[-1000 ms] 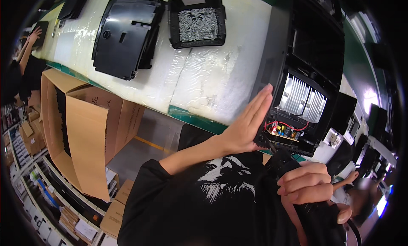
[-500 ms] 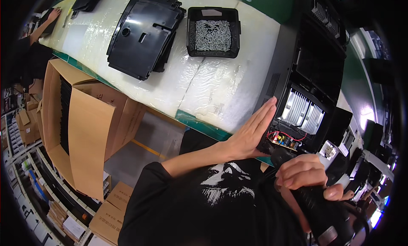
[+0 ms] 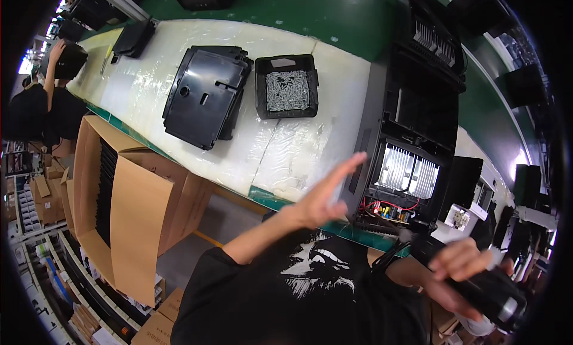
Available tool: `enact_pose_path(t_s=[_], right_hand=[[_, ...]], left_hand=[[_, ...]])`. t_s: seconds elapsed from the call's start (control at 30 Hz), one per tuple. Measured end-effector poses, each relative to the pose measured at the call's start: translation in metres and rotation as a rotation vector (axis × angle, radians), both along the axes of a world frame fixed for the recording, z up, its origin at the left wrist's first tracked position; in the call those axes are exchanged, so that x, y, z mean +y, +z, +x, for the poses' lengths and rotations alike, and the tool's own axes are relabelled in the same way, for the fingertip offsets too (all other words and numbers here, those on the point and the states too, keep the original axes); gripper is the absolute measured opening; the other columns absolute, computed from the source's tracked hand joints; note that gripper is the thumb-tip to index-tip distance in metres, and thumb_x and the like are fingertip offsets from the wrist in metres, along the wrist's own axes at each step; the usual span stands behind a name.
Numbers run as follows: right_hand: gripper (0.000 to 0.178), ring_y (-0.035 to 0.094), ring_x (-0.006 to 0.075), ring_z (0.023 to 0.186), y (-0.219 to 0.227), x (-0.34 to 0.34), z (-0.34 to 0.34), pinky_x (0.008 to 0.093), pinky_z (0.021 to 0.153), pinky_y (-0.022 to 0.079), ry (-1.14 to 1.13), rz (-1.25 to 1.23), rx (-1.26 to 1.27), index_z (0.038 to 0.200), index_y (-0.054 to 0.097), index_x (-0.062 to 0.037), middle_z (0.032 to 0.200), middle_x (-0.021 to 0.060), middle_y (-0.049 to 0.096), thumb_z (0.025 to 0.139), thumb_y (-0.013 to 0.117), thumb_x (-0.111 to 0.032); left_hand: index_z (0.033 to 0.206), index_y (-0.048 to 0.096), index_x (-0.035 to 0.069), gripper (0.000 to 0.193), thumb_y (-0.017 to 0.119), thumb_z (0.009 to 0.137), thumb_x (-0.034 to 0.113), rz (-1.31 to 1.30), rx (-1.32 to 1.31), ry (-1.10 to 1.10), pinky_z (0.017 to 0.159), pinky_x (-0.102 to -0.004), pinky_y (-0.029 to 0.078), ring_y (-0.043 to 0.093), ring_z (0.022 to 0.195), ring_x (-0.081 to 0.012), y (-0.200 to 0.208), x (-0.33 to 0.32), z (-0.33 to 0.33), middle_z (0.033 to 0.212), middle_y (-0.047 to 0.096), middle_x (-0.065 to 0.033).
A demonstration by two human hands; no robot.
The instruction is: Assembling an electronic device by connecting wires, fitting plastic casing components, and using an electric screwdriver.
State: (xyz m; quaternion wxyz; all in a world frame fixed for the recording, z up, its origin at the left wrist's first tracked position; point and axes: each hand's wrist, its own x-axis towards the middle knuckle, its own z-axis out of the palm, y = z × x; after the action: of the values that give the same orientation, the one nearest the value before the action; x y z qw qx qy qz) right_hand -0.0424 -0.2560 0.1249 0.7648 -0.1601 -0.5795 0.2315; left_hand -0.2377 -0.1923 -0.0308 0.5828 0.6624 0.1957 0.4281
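Note:
My left hand [image 3: 322, 196], fingers stretched and slightly blurred, hangs in the air just left of a large black housing [image 3: 371, 127]. It holds nothing. Inside the housing a silver finned heat sink [image 3: 406, 169] shows, with a circuit board [image 3: 388, 210] and red wires at its near end. At the lower right my right hand [image 3: 456, 270] is wrapped round a black power screwdriver [image 3: 486, 288], whose front end tilts toward the near end of the housing, apart from the heat sink. The screwdriver's bit is too small to make out.
A black bin of silver screws [image 3: 287, 90] stands on the film-covered table beside stacked black plastic panels [image 3: 206, 97]. Left of me is an open cardboard box [image 3: 143, 226] holding dark panels. A co-worker [image 3: 48, 100] stands at the far left.
My left hand has come off the housing's side and moved left. The right hand has drawn the screwdriver rightward and away from the housing. My view has shifted, so the table sits lower.

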Motion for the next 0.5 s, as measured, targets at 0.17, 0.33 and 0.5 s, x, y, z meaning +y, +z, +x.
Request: enact_pose_path(t_s=[0.17,0.33,0.5], right_hand=[[0.065,0.041,0.0078,0.041,0.020,-0.052,0.050,0.0176,0.048,0.038,-0.163,0.073,0.234,0.099,0.046,-0.0020,0.067,0.0001,0.044,0.079,0.063,-0.061],[0.060,0.039,0.0081,0.040,0.022,-0.061,0.063,0.0189,0.046,0.039,-0.269,0.104,0.231,0.102,0.044,-0.0025,0.067,0.0004,0.042,0.083,0.057,-0.058],[0.056,0.037,0.0084,0.039,0.018,-0.073,0.076,0.0203,0.045,0.040,-0.411,0.122,0.213,0.105,0.043,-0.0030,0.067,0.0006,0.040,0.087,0.051,-0.056]], left_hand=[[0.107,0.064,0.002,0.030,0.064,0.077,0.002,0.183,0.413,0.615,0.083,-0.0339,0.050,0.063,0.093,-0.0249,0.022,0.096,-0.040,0.102,0.063,-0.0131],[0.115,0.061,0.003,0.042,0.068,0.073,0.004,0.581,1.109,0.298,0.078,-0.0326,0.051,0.061,0.094,-0.0290,0.009,0.162,-0.074,0.104,0.063,-0.0129],[0.090,0.072,0.006,0.019,0.070,0.074,0.016,0.372,1.126,0.356,0.074,-0.0397,0.050,0.062,0.083,-0.0313,0.001,0.167,-0.069,0.085,0.064,-0.0119]])
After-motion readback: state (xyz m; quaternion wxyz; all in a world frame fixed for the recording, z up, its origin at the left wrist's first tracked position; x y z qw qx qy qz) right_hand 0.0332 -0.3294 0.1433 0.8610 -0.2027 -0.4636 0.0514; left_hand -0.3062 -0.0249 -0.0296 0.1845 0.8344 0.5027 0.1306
